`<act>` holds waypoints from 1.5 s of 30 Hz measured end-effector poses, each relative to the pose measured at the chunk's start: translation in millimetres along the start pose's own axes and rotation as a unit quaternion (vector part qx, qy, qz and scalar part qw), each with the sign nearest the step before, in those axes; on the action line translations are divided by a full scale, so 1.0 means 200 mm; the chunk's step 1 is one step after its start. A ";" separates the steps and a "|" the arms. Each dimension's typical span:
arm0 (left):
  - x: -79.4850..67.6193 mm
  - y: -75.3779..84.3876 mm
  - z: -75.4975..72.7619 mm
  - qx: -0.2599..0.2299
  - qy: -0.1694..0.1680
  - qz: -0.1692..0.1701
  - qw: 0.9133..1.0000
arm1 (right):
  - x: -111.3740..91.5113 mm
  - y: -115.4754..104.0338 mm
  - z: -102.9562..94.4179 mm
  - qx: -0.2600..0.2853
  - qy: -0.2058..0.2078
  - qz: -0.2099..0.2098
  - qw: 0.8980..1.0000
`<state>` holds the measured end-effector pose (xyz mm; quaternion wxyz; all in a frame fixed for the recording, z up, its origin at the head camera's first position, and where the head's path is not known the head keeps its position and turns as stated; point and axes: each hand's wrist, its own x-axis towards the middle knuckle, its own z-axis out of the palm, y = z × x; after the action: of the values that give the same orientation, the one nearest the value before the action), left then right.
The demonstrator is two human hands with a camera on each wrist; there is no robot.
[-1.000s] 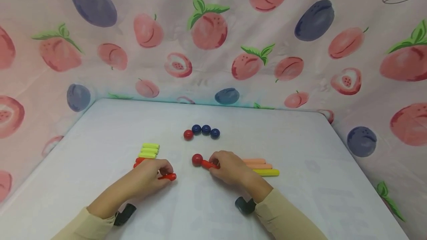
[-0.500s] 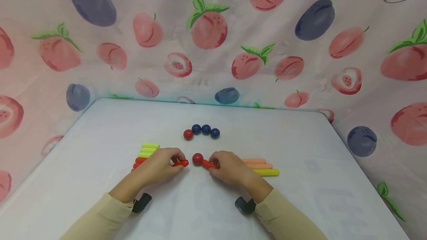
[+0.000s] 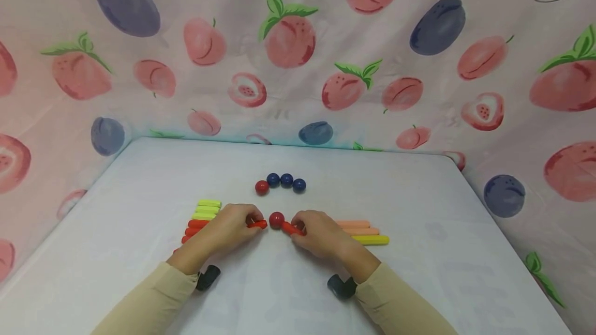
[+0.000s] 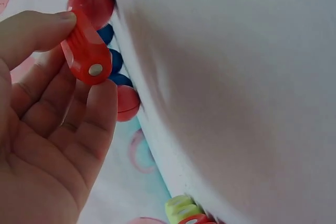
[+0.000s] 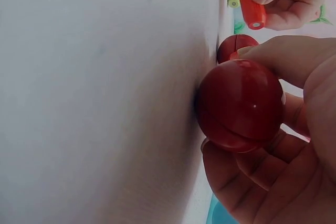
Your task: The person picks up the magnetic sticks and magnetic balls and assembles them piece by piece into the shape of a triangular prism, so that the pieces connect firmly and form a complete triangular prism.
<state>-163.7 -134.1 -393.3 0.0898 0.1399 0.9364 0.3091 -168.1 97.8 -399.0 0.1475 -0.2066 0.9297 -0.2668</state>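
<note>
My left hand [image 3: 235, 224] pinches a short red magnetic rod [image 4: 86, 51] between thumb and fingers. A silver disc shows on the rod's near end in the left wrist view. In the head view its other end points at a red ball [image 3: 277, 220], with a narrow gap between. My right hand [image 3: 321, 234] pinches another red rod [image 3: 292, 229], whose tip meets that ball. Close in the right wrist view, a second red ball [image 5: 240, 106] sits within the right hand's fingers, at the rod's other end; the head view hides it.
Behind the hands, a red ball [image 3: 262, 187] and three blue balls [image 3: 286, 180] stand in a curved row. Yellow-green rods [image 3: 208, 210] and more red rods [image 3: 197, 224] lie at left, partly behind the left arm. Peach rods [image 3: 358, 228] and a yellow rod [image 3: 374, 240] lie beyond the right hand.
My left hand has moved right and away from me, bringing its red rod close to the red ball. My right hand has stayed nearly still, holding its rod.
</note>
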 end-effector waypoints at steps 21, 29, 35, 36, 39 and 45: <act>0.08 -0.02 0.01 0.013 -0.019 -0.003 1.000 | 0.00 -0.01 0.01 0.000 0.003 -0.003 1.000; 0.10 -0.03 0.00 0.006 -0.023 0.010 1.000 | -0.04 -0.02 -0.01 0.039 -0.040 0.001 0.998; 0.12 -0.02 -0.01 0.003 -0.035 0.018 0.999 | 0.00 -0.03 -0.04 0.048 -0.032 0.002 0.998; 0.13 -0.02 -0.01 0.003 -0.037 0.022 0.999 | 0.01 -0.03 -0.05 0.048 -0.030 0.004 0.998; 0.14 -0.01 -0.01 0.002 -0.042 0.031 0.999 | 0.04 -0.03 -0.05 0.030 -0.026 0.009 0.999; 0.16 -0.01 -0.01 -0.004 -0.043 0.029 0.999 | 0.09 -0.04 -0.04 0.006 -0.033 0.006 0.999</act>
<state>-193.8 -126.5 -395.3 0.1218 0.1798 0.9258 0.3094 -184.1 87.7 -391.3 0.1808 -0.2085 0.9240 -0.2647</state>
